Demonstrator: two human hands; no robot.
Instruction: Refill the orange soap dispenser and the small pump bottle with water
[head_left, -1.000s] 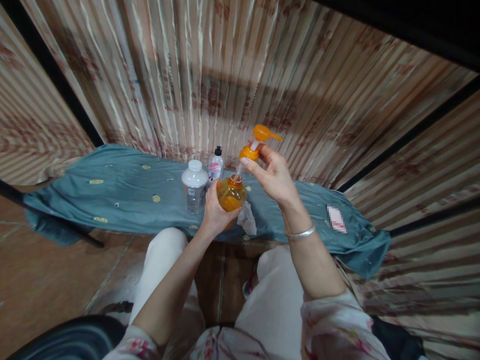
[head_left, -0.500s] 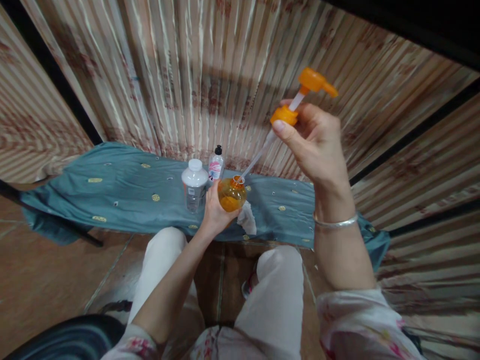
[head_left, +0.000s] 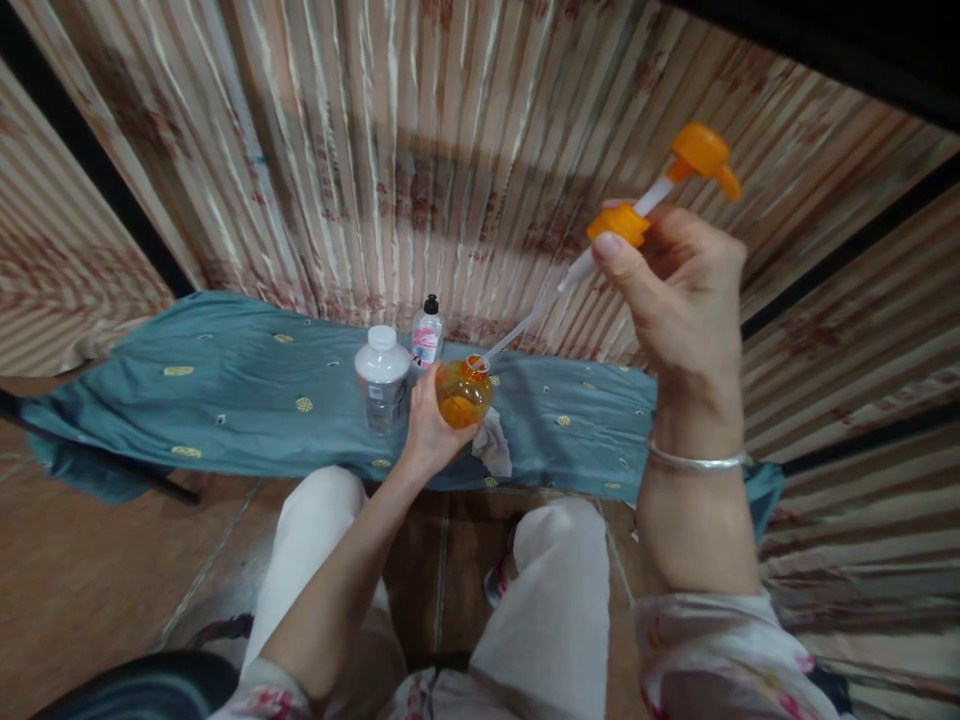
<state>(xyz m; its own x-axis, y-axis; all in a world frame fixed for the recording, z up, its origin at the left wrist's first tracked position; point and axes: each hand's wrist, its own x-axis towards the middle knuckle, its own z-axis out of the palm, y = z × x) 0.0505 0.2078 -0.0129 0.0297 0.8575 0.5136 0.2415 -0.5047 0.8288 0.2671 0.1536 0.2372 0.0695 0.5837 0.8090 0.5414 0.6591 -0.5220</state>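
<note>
pump point(head_left: 618, 226): orange, in the upper right of the frame, head up and nozzle angled down to the right
tube point(head_left: 517, 331): this is the bit that matters imo. It slants from the pump down and left, low end right at the mouth point(head_left: 478, 364) of the amber bottle point(head_left: 463, 398). Can't tell if the tip is a little inside or just over the rim
amber bottle: near the middle of the frame, to the lower left of the pump, mouth at the upper right of its body. Can't really call how tilted it is
right hand point(head_left: 679, 290): right of center, pinching the pump around its collar, thumb in front, fingers behind
left hand point(head_left: 431, 430): curled round the left and lower side of the amber bottle, so the grip's about as wide as the body
nearer hand: left, easily, if we're talking about the mouth. The right is way off along the tube's line
neighbors: white-capped bottle point(head_left: 383, 372) just left of the left hand, black-capped bottle point(head_left: 427, 338) a bit farther up the frame, tissue point(head_left: 493, 447) by the amber bottle's lower right, all on the teal cloth point(head_left: 240, 400)
</note>
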